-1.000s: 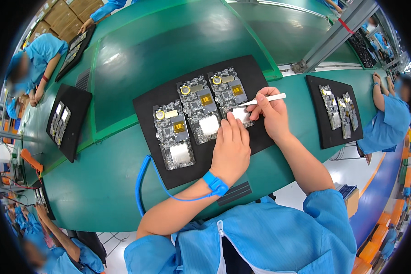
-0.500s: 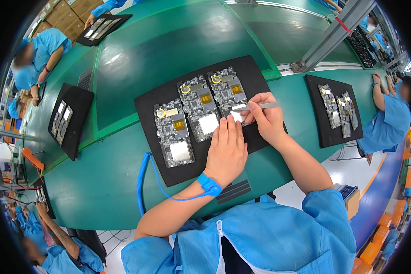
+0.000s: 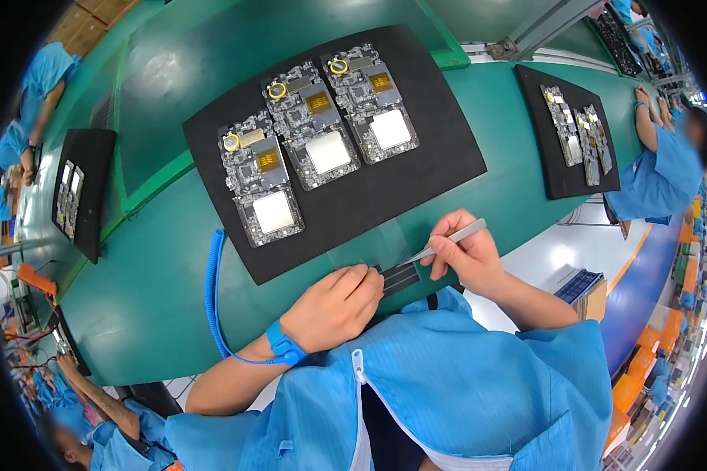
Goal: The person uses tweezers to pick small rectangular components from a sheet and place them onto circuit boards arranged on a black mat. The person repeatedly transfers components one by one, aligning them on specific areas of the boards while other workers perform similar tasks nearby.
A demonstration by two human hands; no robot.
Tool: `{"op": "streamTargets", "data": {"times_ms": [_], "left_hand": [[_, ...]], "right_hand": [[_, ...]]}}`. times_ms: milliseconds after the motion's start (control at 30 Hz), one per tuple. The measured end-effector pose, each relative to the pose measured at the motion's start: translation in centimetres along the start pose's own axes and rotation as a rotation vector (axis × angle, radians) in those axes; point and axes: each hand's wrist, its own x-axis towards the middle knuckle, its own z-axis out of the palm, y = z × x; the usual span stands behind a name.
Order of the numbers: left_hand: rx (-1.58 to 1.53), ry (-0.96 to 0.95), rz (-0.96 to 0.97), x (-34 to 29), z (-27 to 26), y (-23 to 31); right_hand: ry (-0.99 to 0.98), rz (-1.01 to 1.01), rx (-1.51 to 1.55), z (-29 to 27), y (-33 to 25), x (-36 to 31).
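Note:
Grey tweezers (image 3: 465,232) slant from my right hand (image 3: 470,253), pinched between thumb and fingers, their tip down at a sheet of dark strips (image 3: 401,278) by the table's near edge. At that sheet's left end my left hand (image 3: 334,308) rests with curled fingers pressed together; whatever they hold is hidden. Beyond both hands lies a black mat (image 3: 440,161) bearing three circuit boards: a left one (image 3: 247,166), a middle one (image 3: 296,118) and a right one (image 3: 360,88). Each has a silver square, an amber patch and a yellow-ringed round part.
A blue wrist strap (image 3: 286,345) on my left wrist runs to a coiled cord (image 3: 211,290) on the green table (image 3: 149,314). Other mats with boards lie at the right (image 3: 554,169) and left (image 3: 94,180). Co-workers in blue sit around.
Both hands have drawn back from the right circuit board to the dark strips at the near edge. The tweezers stayed in my right hand. My view has shifted, so the mat appears higher.

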Motion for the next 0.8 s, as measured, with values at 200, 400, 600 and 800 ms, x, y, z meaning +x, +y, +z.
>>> {"op": "streamTargets", "data": {"times_ms": [200, 400, 600, 800], "left_hand": [[0.01, 0.041, -0.005, -0.3, 0.4, 0.0], [0.02, 0.053, -0.003, -0.3, 0.3, 0.0], [0.042, 0.049, -0.014, -0.6, 0.4, 0.1], [0.063, 0.05, -0.008, -0.8, 0.4, 0.1]], "right_hand": [[0.033, -0.043, -0.076, 1.7, 0.7, -0.1], [0.033, -0.018, -0.053, 2.3, 0.4, 0.4], [0.038, 0.016, 0.01, 1.9, 0.1, 0.5], [0.063, -0.056, -0.039, 2.7, 0.6, 0.6]]}}
